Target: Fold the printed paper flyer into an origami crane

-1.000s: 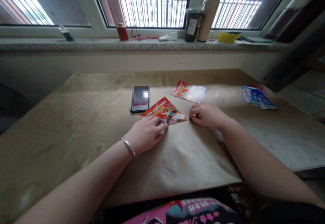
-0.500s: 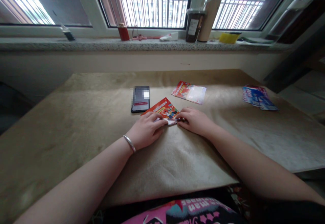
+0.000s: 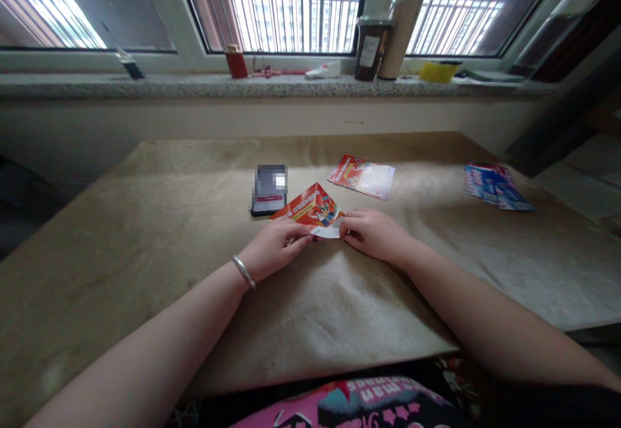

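Note:
A red printed leaflet, folded to a point at its far side, is held between my hands at the middle of the table. My left hand is closed on its near left edge, fingers and thumb pinching the paper. At the near right corner, my right hand pinches the sheet with thumb and fingertips. A pale strip of paper shows along the near edge between the hands. Just beyond the leaflet's left end lies a phone, face up with its screen lit.
Red and white leaflets lie behind my right hand. Several blue leaflets are fanned out at the table's right. On the stone windowsill stand a red container, a dark jar and a yellow object.
The near edge of the leaflet has come up and shows more of its pale strip. My left hand has shifted slightly, its fingers now curled at the edge instead of lying across the paper.

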The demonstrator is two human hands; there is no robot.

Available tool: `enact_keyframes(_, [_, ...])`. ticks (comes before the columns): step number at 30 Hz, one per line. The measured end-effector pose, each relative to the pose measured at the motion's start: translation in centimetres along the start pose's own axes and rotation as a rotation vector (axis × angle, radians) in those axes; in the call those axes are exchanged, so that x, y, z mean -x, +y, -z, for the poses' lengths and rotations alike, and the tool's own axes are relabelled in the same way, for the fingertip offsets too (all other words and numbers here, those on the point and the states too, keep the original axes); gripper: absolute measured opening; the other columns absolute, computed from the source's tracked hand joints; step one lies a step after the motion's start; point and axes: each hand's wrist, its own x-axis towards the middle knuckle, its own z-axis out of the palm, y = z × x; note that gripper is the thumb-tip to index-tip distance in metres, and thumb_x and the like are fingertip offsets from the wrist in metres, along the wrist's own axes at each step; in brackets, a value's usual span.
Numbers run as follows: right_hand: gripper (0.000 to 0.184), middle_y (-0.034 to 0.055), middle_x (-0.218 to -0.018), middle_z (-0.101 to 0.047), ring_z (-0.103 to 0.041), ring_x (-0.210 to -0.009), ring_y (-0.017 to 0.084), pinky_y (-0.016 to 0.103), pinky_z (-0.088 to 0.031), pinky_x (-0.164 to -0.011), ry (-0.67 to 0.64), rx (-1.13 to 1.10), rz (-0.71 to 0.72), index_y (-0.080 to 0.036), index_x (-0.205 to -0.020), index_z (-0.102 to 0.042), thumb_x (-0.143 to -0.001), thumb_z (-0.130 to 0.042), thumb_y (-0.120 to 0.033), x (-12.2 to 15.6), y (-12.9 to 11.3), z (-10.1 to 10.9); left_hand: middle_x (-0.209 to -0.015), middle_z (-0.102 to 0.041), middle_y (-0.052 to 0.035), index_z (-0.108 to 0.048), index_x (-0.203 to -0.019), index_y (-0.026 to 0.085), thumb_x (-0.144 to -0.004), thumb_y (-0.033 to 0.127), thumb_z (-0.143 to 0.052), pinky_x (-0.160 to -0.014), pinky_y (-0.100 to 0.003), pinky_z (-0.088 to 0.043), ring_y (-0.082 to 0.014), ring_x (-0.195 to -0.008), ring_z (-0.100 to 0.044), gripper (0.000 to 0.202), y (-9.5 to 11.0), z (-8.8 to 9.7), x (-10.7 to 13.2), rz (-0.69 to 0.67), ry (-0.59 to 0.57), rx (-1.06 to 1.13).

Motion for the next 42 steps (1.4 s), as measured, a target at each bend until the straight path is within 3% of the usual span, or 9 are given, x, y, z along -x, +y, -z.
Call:
enact_keyframes(7, [0.011, 0.0034, -0.085, -0.066, -0.06, -0.08, 0.015, 0.024, -0.044, -0.074, -0.036, -0.145, 0.027, -0.02, -0.077, -0.068, -0.078, -0.059, -0.015, 0.4, 0.9, 0.1, -0.09, -0.071, -0.0025, -0.071, -0.086, 0.02, -0.09, 0.039, -0.043, -0.08, -0.028, -0.046, -0.0174, -0.086, -0.062, 0.034, -0.2, 0.1, -0.1, 0.058, -0.018, 0.065])
enact_keyframes(11, [0.011, 0.0035, -0.08, -0.066, -0.06, -0.076, 0.014, 0.023, -0.043, -0.07, -0.034, -0.114, 0.023, -0.019, -0.077, -0.068, -0.077, -0.059, -0.014, 0.3, 0.8, 0.3, -0.083, -0.067, -0.0045, -0.068, -0.079, 0.016, -0.086, 0.037, -0.048, -0.071, -0.028, -0.046, -0.0177, -0.077, -0.059, 0.029, -0.3, -0.3, -0.5, 0.135, 0.093, -0.053])
enact_keyframes(17, [0.013, 0.0024, -0.077, -0.066, -0.059, -0.071, 0.014, 0.024, -0.039, -0.065, -0.033, -0.005, -0.008, -0.021, -0.084, -0.068, -0.081, -0.056, -0.019, 0.4, 0.3, 0.4, -0.091, -0.063, -0.008, -0.062, -0.074, 0.015, -0.084, 0.03, -0.054, -0.086, -0.037, -0.044, -0.0219, -0.09, -0.056, 0.019, -1.1, -1.1, -1.2, 0.088, 0.196, -0.26])
enact_keyframes(22, [0.02, 0.0031, -0.083, -0.068, -0.059, -0.074, 0.015, 0.025, -0.038, -0.066, -0.032, 0.046, 0.018, -0.023, -0.098, -0.068, -0.086, -0.053, -0.024, 0.4, 0.2, 0.2, -0.094, -0.062, -0.0091, -0.061, -0.076, 0.014, -0.084, 0.026, -0.056, -0.087, -0.038, -0.044, -0.0228, -0.091, -0.055, 0.015, -1.6, -1.5, -1.8, 0.077, 0.195, -0.352])
enact_keyframes(35, [0.025, 0.0058, -0.094, -0.066, -0.059, -0.083, 0.017, 0.027, -0.042, -0.071, -0.008, 0.027, 0.012, -0.026, -0.104, -0.071, -0.09, -0.05, -0.026, 0.2, 0.5, -0.5, -0.086, -0.057, -0.0057, -0.056, -0.073, 0.015, -0.081, 0.023, -0.057, -0.081, -0.035, -0.045, -0.0193, -0.083, -0.053, 0.01, -1.8, -1.4, -2.1, 0.105, 0.222, -0.319])
enact_keyframes(42, [0.026, 0.0064, -0.098, -0.066, -0.059, -0.088, 0.017, 0.028, -0.044, -0.075, 0.004, 0.037, 0.015, -0.026, -0.106, -0.07, -0.091, -0.049, -0.027, 0.2, 0.6, -0.9, -0.089, -0.058, -0.0081, -0.058, -0.074, 0.015, -0.081, 0.024, -0.057, -0.081, -0.036, -0.043, -0.0215, -0.085, -0.052, 0.012, -1.8, -1.5, -2.0, 0.104, 0.227, -0.39])
